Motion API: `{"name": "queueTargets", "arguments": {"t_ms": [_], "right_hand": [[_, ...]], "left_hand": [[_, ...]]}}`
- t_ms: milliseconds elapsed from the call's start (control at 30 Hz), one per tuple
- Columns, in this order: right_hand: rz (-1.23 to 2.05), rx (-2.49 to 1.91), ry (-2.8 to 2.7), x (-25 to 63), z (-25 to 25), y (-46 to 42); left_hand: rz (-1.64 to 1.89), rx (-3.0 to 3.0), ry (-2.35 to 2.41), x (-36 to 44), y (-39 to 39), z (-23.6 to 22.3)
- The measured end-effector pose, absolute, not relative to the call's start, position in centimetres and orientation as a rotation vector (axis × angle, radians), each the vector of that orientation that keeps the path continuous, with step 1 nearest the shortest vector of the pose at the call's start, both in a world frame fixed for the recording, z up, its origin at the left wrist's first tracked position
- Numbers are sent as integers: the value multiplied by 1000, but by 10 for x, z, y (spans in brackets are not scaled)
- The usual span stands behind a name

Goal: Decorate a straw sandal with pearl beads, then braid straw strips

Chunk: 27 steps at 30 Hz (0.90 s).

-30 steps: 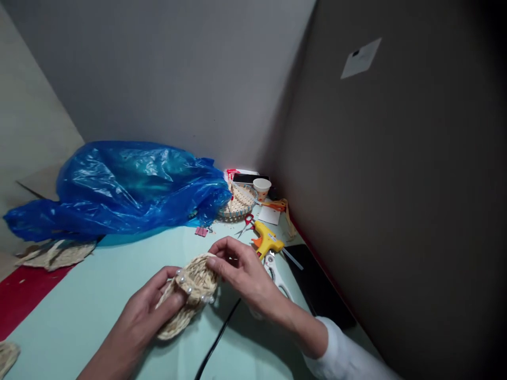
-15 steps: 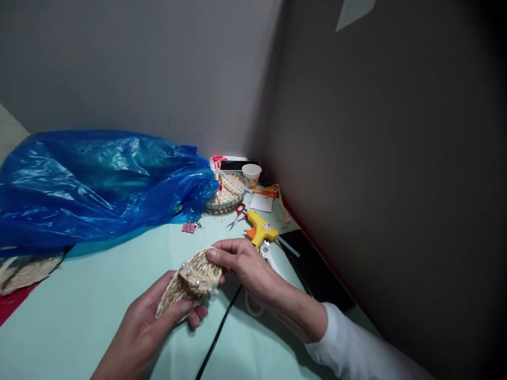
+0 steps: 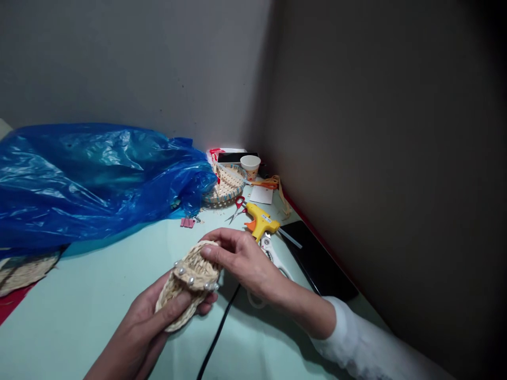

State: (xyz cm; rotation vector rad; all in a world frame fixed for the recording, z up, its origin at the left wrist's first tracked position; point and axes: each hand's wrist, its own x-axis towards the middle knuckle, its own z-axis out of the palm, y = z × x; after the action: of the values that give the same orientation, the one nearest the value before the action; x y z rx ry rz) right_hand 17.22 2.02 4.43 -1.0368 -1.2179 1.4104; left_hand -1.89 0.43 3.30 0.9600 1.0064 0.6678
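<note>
While the left hand [image 3: 148, 316] is cradling a small woven straw piece [image 3: 170, 298] from the near side, thumb lying on top and fingertips showing beneath, the right hand [image 3: 251, 264] is pinching its far rim between thumb and fingers. Both grips are narrow, closed on the weave. A band with pearl-like beads [image 3: 191, 280] is crossing the piece, which is sitting nearer the wearer than the yellow glue gun [image 3: 259, 221] and to its left, raised over the pale green tabletop [image 3: 99, 301].

Handling, as judged: the lower hand is best bearing the load from underneath, the upper pinching lightly so the rim isn't buckling. Pressure is better going on plain straw than on the beads; turning both hands together is sparing the band a twist.

Around the glue gun: red-handled scissors [image 3: 240, 202] are lying just left, white-handled shears [image 3: 275, 257] on the near side, a black flat object [image 3: 317, 253] to the right. Beyond it, a white card [image 3: 261, 195], a printed paper cup [image 3: 250, 168] and a shallow woven basket [image 3: 227, 200] are resting.

Writing: the gun is bearing a pale label [image 3: 266, 217], perhaps lettered, too small for reading. No brand is coming through legibly.
</note>
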Motion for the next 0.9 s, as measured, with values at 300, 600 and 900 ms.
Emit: {"name": "queueTargets", "arguments": {"t_ms": [300, 600, 900], "right_hand": [[1567, -926, -1036, 168, 49, 17], [1430, -1036, -1225, 170, 52, 15], [1532, -1000, -1285, 180, 64, 13]], "left_hand": [[811, 844, 1082, -14, -6, 32], [856, 738, 1083, -13, -7, 28], [884, 761, 1169, -10, -10, 36]]}}
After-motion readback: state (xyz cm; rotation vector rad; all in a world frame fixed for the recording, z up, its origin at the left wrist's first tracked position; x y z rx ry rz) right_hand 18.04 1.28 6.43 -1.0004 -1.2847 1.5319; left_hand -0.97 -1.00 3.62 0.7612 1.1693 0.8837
